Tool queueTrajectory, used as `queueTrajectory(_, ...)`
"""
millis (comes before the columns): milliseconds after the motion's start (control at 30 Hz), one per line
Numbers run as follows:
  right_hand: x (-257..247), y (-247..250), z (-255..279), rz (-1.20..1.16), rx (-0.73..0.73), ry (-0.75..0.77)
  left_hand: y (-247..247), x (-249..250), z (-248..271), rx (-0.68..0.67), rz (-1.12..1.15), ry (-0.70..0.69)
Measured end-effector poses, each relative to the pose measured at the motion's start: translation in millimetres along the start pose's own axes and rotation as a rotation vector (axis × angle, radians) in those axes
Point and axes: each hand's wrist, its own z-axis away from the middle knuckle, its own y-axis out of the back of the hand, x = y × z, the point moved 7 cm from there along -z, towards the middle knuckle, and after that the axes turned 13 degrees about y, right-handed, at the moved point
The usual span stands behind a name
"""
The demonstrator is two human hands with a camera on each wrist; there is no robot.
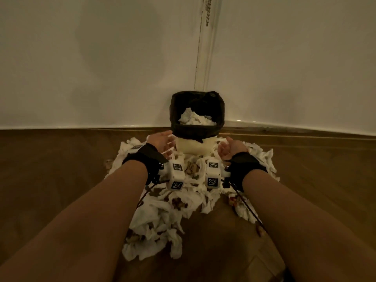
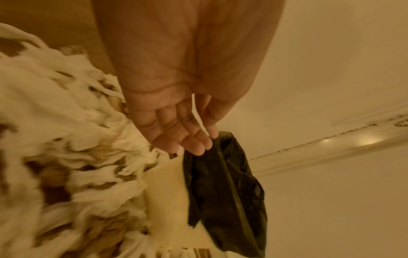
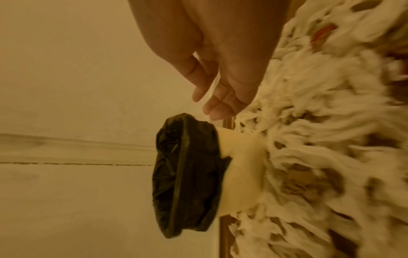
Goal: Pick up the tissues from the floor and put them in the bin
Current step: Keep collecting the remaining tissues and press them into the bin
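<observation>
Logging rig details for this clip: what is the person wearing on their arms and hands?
Both forearms are bare, with no sleeves or gloves. Each wrist carries a black fabric strap, left and right, holding a white boxy camera unit, left and right, printed with square black-and-white markers. Thin dark cables trail back from the units.

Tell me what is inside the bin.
The bin is lined with a black bag, and crumpled white tissues lie inside, seen through the open top. Anything beneath those tissues, and how deep they go, is hidden by the bag and the bin's wall.
</observation>
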Motion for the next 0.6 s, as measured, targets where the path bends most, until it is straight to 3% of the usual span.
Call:
queueTrajectory(233,95,59,30,0.186,0.066,-0.141,60,-109,15,0.081,0.111,0.201)
queueTrajectory(367,155,89,48,0.481,-0.116,-0.222,102,-172,7,0.207,0.135,0.259)
queueTrajectory(500,186,96,57,0.879,-0.194,-0.107,137,-220,-7,0.336,0.038,0.211)
queueTrajectory(600,197,81,65,1.106,-0.339,0.019,158,-238,-11,0.456,-0.027,0.134)
